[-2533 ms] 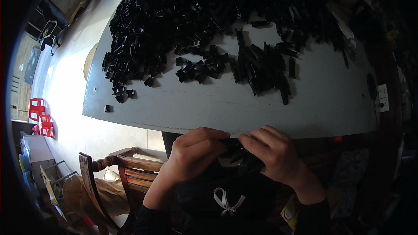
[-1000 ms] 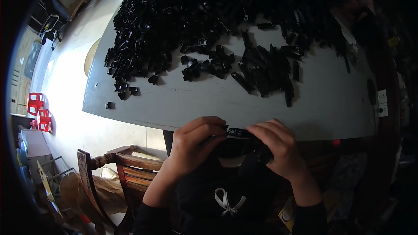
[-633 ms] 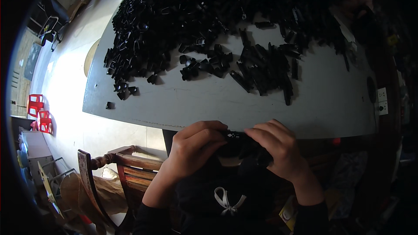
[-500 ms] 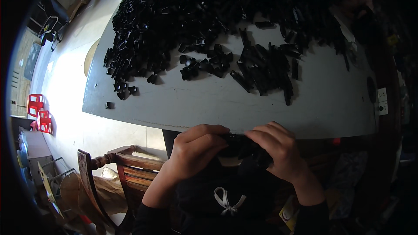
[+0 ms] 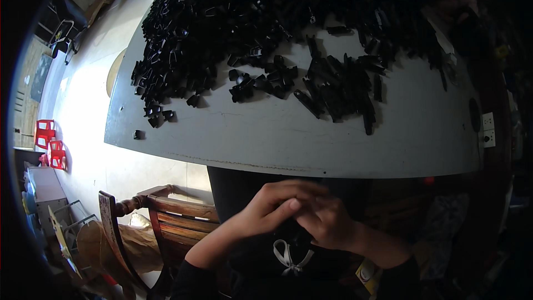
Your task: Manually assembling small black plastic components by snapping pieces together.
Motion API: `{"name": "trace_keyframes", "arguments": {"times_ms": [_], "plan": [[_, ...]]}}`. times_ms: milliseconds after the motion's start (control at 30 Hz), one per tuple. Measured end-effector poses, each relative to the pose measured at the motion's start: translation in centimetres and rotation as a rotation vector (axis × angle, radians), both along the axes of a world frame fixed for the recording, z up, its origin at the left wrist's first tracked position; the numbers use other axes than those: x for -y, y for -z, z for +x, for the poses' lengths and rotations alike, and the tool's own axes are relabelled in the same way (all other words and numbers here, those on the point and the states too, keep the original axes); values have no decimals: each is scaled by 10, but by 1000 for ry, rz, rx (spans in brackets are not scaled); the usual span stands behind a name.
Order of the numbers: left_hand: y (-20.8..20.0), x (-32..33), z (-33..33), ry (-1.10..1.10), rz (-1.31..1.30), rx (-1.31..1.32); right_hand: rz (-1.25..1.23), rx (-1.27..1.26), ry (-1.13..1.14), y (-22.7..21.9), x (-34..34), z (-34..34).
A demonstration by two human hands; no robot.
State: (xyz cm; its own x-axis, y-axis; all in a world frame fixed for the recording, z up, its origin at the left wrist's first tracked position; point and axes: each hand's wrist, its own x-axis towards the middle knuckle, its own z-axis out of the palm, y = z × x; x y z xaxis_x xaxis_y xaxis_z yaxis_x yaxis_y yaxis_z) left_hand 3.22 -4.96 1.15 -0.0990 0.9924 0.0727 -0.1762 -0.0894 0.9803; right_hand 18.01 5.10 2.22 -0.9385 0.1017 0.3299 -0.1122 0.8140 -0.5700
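My left hand [image 5: 276, 204] and my right hand [image 5: 331, 223] are pressed together in front of my dark top, just below the table's front edge. The left hand's fingers lie bent over the right hand, partly smeared by motion. Both hands are closed, and whatever they hold between them is hidden. Nearest to them on the grey-white table [image 5: 250, 144] lies a loose cluster of long, narrow black plastic pieces [image 5: 338, 89]. To its left sits a small group of short black clip-like pieces [image 5: 261, 82].
A large heap of small black parts [image 5: 222, 16] covers the far side of the table. One single piece [image 5: 139, 134] lies near the left edge. A wooden chair [image 5: 177, 216] stands at my left, red stools [image 5: 57, 154] farther off. Wall sockets [image 5: 488, 129] are at right.
Both hands have come down and inward from the table edge and now meet, the left over the right. The dark thing seen between them before is now hidden.
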Motion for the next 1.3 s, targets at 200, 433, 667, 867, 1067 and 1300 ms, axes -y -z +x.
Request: {"name": "trace_keyframes", "arguments": {"times_ms": [200, 433, 667, 867, 1067, 1300], "plan": [[0, -37, -42, -492, -137, -676, -15, 338, 33, -5, -11, 8], [20, -86, -58, -720, -213, -1290, 320, 58, 462, 5, -70, -78], [13, -41, -49, -639, -66, -1184, 544, 56, 477, 22, -59, -62], [-3, -15, -29, -502, 30, -650, -147, -36, 387, -1, -51, -19], [-15, -9, -23, -463, 62, -682, 22, -29, 229, -19, -46, -15], [-23, -3, -21, -420, 71, -657, 51, 22, 207, -29, -43, -13]]}}
